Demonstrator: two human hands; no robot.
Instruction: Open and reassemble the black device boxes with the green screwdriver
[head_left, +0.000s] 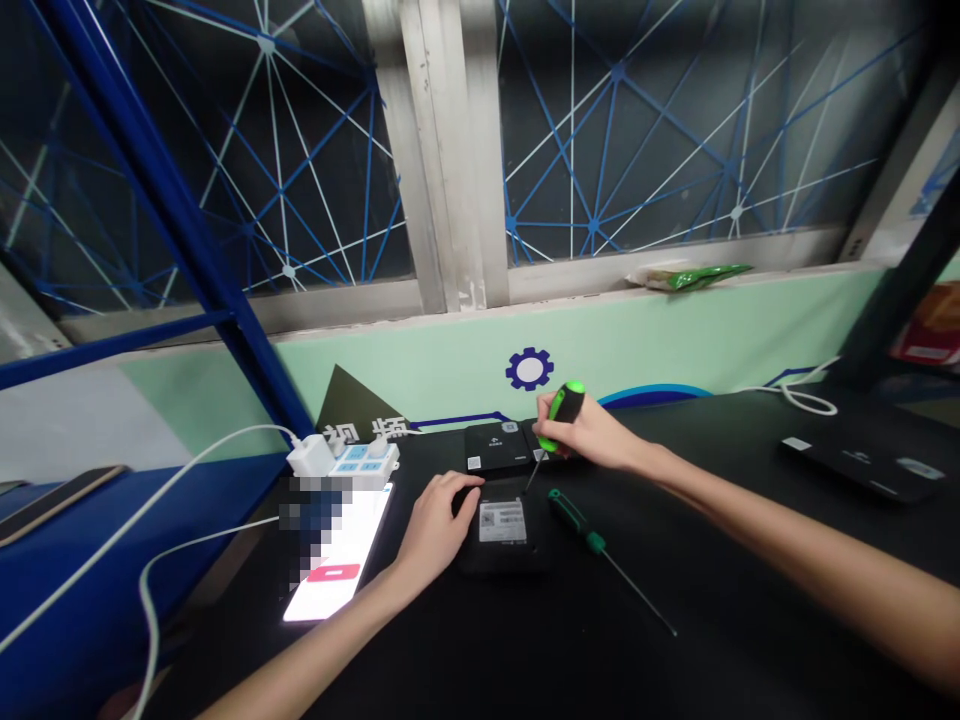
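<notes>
Green-and-black screwdriver handle (563, 404), black box (504, 556), white power strip (352, 462).

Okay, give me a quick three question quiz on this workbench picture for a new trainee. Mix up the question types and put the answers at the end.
1. True or false: the right hand holds a screwdriver with its tip at the edge of the black box.
2. What lies on the table just right of that box?
A. a second screwdriver
B. a pair of pliers
C. a hammer
3. Fill the gap: the ___ hand rests on the near-left corner of the box.

Key: 1 true; 2 A; 3 left, the left hand.
</notes>
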